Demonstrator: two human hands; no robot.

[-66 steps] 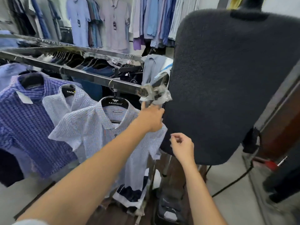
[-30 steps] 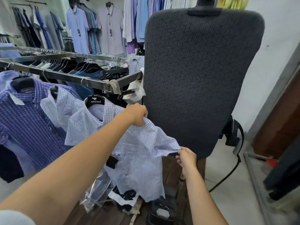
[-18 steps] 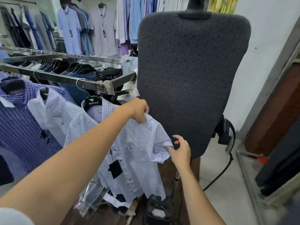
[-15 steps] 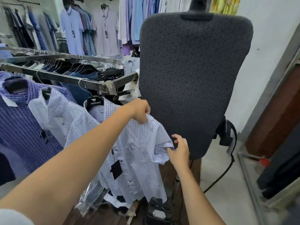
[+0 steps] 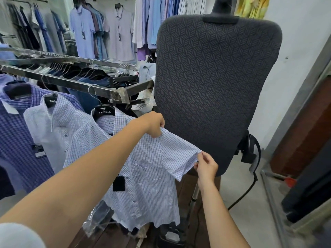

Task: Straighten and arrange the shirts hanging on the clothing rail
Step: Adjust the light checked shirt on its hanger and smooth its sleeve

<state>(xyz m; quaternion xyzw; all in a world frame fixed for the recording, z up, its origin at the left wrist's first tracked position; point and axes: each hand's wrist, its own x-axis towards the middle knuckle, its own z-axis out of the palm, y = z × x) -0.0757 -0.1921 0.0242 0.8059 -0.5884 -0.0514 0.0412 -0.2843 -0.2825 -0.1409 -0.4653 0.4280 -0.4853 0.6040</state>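
Observation:
A white short-sleeved shirt with a fine blue check (image 5: 152, 176) hangs on a black hanger (image 5: 103, 110) at the near end of the metal clothing rail (image 5: 71, 83). My left hand (image 5: 155, 124) pinches the shirt at its right shoulder. My right hand (image 5: 206, 165) pinches the hem of the same sleeve, and the sleeve is stretched flat between both hands. A black tag (image 5: 118, 183) dangles on the shirt's front. Another pale checked shirt (image 5: 53, 126) and a darker blue checked shirt (image 5: 16, 140) hang to its left.
A tall dark patterned ironing board (image 5: 215, 86) stands upright just right of the rail's end, with a black cable (image 5: 243, 194) on the floor. More shirts hang on a second rail (image 5: 80, 59) and on the back wall. A clear plastic bag (image 5: 98, 217) hangs low.
My left hand has stayed on the shoulder. My right hand has taken the sleeve hem and drawn it out to the right, so the sleeve now lies flatter.

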